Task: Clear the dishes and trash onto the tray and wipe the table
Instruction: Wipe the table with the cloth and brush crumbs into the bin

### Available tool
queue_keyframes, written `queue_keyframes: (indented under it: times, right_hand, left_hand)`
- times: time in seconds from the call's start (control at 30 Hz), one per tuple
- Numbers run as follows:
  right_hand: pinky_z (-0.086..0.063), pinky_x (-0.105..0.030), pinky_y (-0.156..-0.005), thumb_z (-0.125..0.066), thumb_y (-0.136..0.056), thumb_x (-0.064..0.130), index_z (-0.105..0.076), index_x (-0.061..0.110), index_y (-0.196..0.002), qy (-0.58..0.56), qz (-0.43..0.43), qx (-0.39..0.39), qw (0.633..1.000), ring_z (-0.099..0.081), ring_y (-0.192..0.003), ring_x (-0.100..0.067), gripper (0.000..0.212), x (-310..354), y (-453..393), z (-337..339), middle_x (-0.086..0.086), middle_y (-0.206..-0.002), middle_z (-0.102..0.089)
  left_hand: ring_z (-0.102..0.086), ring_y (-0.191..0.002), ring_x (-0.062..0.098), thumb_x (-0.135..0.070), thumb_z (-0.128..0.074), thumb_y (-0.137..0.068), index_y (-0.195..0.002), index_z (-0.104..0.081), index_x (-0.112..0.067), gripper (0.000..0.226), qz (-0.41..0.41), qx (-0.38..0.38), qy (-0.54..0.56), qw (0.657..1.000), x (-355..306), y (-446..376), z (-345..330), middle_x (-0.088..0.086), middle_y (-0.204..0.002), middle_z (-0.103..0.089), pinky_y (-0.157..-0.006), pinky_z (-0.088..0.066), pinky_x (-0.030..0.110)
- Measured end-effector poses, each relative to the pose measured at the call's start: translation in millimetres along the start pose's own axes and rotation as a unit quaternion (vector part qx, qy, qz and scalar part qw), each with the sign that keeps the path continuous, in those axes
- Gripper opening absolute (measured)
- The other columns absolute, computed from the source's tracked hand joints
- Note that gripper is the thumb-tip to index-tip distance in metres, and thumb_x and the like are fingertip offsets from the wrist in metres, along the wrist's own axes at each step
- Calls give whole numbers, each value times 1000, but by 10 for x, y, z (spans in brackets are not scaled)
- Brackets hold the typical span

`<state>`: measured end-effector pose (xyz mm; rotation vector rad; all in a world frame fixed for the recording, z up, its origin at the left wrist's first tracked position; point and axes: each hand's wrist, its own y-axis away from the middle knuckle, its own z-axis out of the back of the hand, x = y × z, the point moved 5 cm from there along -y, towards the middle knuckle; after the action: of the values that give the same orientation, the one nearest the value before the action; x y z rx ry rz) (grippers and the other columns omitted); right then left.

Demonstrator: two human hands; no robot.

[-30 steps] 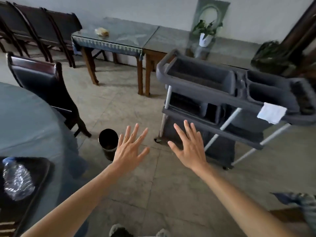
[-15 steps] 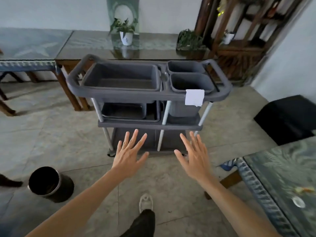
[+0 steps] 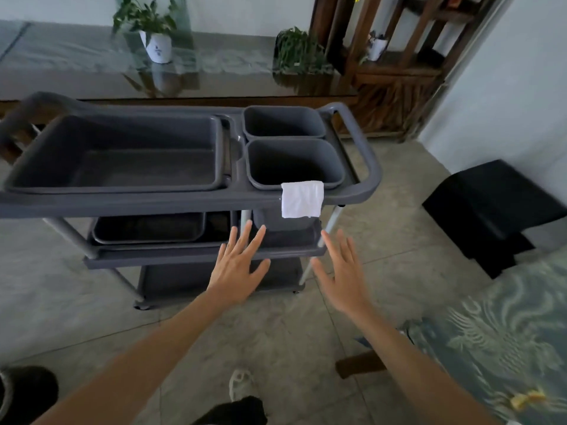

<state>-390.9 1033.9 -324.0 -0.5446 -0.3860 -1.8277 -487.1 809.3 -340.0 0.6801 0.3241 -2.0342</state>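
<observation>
A grey three-tier service cart stands right in front of me. Its top holds a large empty bus tray and two empty grey bins. A white cloth hangs over the cart's front rim below the nearer bin. My left hand and my right hand are stretched out with fingers spread, level with the middle shelf, holding nothing. At the lower right lies a table with a patterned green cloth, bearing a yellow scrap of trash.
A black bucket sits on the floor at the lower left. A black stool stands to the right of the cart. Behind the cart runs a glass-topped side table with potted plants. My shoe is on the tiled floor.
My view has swung right and moved closer to the cart, which now fills the frame. The round table and chair on the left have gone out of view. Both hands stay spread and empty.
</observation>
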Motion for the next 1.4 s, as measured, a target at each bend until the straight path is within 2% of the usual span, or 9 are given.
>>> queue_keyframes:
  times: [0.23, 0.33, 0.47, 0.67, 0.77, 1.0, 1.13, 1.3, 1.4]
  right_hand:
    - [-20, -46, -127, -42, -106, 55, -18, 48, -161, -123, -34, 41, 991, -11, -158, -11, 60, -229, -683, 23, 11, -172, -17]
    - [-28, -36, -122, -48, -107, 44, -28, 37, -162, -203, -76, 36, 976, -28, -151, -5, 58, -337, -972, 25, 12, -167, -31]
    - [-32, -40, -123, -56, -106, 39, -30, 34, -162, -290, -115, 44, 949, -32, -152, -13, 62, -465, -1376, -24, 7, -167, -33]
    - [-48, -45, -113, -67, -100, 27, -34, 42, -155, -389, -149, 102, 903, -58, -130, -7, 65, -565, -1864, -169, 5, -145, -59]
    - [-56, -40, -102, -73, -97, 32, -40, 42, -149, -372, -144, 98, 912, -66, -117, -4, 62, -635, -1943, -172, 7, -132, -68]
    - [-63, -33, -74, -75, -95, 20, -51, 31, -139, -417, -145, 132, 887, -74, -100, -9, 52, -577, -1990, 74, 8, -104, -78]
    - [-61, -32, -67, -73, -96, 17, -52, 32, -136, -428, -134, 128, 885, -74, -92, -8, 47, -456, -2060, 277, 4, -100, -79]
    - [-52, -19, -58, -69, -98, 13, -65, 33, -121, -410, -74, 152, 896, -65, -71, -6, 31, -96, -2244, 516, 8, -77, -73]
    - [-51, -19, -58, -68, -99, 17, -74, 28, -106, -396, -30, 187, 898, -60, -73, -5, 14, 229, -2335, 605, 8, -81, -68]
  left_hand:
    - [-13, -154, 7, -45, -50, -102, -160, -9, -42, 71, 16, -8, 123, 992, -155, -711, 56, -23, -168, 4, -115, -32, 39]
    - [-26, -142, -5, -41, -52, -103, -161, -15, -33, 69, 50, -10, 171, 984, -242, -945, 61, -16, -168, -10, -113, -33, 35]
    - [-33, -146, 13, -38, -57, -101, -160, -23, -29, 68, 120, -9, 243, 963, -302, -1242, -69, -7, -163, -30, -116, -37, 41]
    - [-56, -127, 10, -36, -62, -98, -146, -41, -34, 52, 226, -55, 357, 905, -264, -1511, -249, -7, -132, -62, -108, -46, 39]
    - [-62, -119, 7, -46, -68, -87, -137, -45, -40, 55, 248, -76, 380, 888, -286, -1599, -302, -8, -118, -70, -101, -50, 36]
    - [-68, -81, 14, -18, -74, -91, -131, -55, -20, 44, 290, -125, 438, 842, -423, -1708, -191, 11, -98, -70, -55, -51, 21]
    - [-69, -80, 17, -16, -77, -88, -120, -64, -19, 35, 293, -144, 477, 816, -502, -1729, -41, 5, -93, -70, -64, -57, 33]
    - [-67, -73, 15, -6, -75, -89, -114, -67, -9, 27, 287, -189, 533, 773, -652, -1647, 293, 5, -88, -64, -64, -58, 28]
    - [-66, -72, 15, -4, -72, -91, -111, -69, -7, 20, 278, -226, 535, 765, -692, -1514, 613, 7, -82, -61, -63, -59, 26]
